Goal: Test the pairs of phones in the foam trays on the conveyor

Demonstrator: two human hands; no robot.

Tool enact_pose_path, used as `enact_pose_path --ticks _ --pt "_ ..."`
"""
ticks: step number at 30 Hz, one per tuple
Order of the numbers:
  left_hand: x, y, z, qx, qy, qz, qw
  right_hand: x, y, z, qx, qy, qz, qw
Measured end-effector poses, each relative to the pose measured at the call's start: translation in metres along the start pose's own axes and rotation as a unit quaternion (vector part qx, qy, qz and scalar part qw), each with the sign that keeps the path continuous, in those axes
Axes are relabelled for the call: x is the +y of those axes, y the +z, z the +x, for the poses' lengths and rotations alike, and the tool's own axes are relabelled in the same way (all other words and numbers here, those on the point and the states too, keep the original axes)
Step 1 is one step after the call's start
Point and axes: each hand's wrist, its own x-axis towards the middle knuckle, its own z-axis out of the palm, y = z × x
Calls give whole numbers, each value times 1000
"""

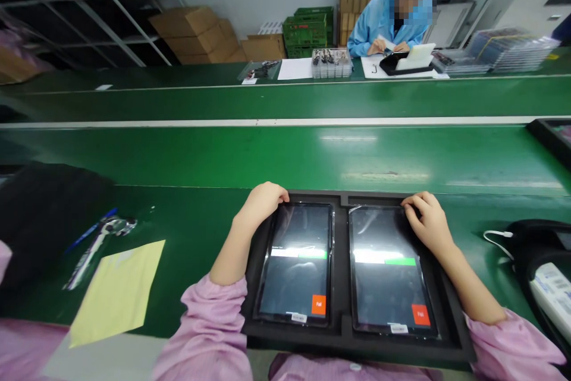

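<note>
Two dark tablets lie side by side in a black foam tray at the table's near edge. The left tablet and the right tablet are lit, each with a green block, a red "Fail"-like square and a small white label near the bottom. My left hand is curled at the left tablet's upper left corner, its fingertips partly hidden. At the right tablet's upper right corner, my right hand has thumb and fingers closed in a pinch. Both tablets stay seated in the tray.
Left of me are a yellow sheet, a blue pen and a plastic-wrapped item. A black case with a white box sits at right. Across the green conveyor, a person in blue works beside stacked plastic trays.
</note>
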Motion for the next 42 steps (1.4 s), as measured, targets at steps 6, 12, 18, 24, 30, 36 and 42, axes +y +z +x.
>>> enact_pose_path --ticks 6,12,18,24,30,36,42 --pt "1 -3 0 -8 -6 -7 1000 -1 0 1 12 -3 7 1000" --pt "3 -4 0 -12 -12 -12 1000 -2 -1 1 12 2 7 1000" --pt "3 -5 0 -15 -10 -13 1000 -1 -1 1 7 9 11 1000" --pt "0 -4 0 -16 5 -13 1000 -1 -1 1 3 18 16 1000" --pt "-3 -2 -1 -9 18 -11 1000 -2 -2 1 0 22 14 1000" --pt "-3 -1 0 -7 21 -14 1000 -1 -1 1 2 19 11 1000" --pt "-4 -1 0 -3 23 -23 999 -1 -1 1 0 22 17 1000"
